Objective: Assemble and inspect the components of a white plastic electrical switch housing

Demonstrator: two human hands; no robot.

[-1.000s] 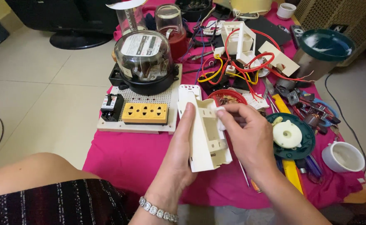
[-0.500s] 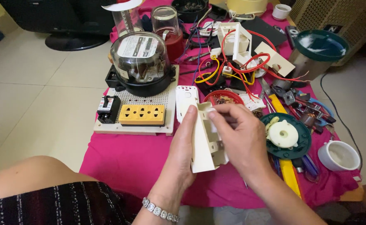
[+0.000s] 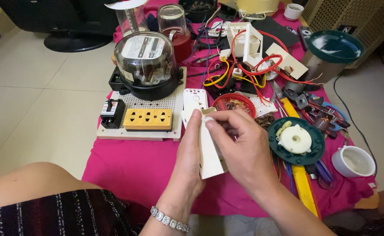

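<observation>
Person sits at a low table covered with a pink cloth [image 3: 130, 166], both hands raised over its front edge. Left hand [image 3: 187, 153] grips a cream plastic casing [image 3: 209, 153] from the left side, fingers wrapped on its long edge, thumb side up near the top. Right hand [image 3: 244, 148] closes over the same casing from the right, fingertips pinching at its top end; most of the casing is hidden under this hand, only the lower left panel and top corner show. Casing is held upright, slightly tilted, above the cloth, just in front of a white switch plate [image 3: 195, 99] and a red round dish [image 3: 233, 104] of small parts. Silver bracelet [image 3: 170, 220] on the left wrist. To the left on the cloth, a white perforated board [image 3: 174, 118] carries a yellow socket strip [image 3: 148, 119], a small black breaker [image 3: 112, 112] and a glass-domed electric meter [image 3: 146, 63]. Right of the hands, a dark green round disc [image 3: 314, 148] with a white spool on it, a yellow-handled tool [image 3: 304, 188] alongside, and a white cup [image 3: 353, 161] near the table's right edge. Red and yellow wires [image 3: 244, 72] tangle behind, around white plastic frames. Green-lidded pot [image 3: 331, 54] at far right. What the right fingertips press on cannot be told.
</observation>
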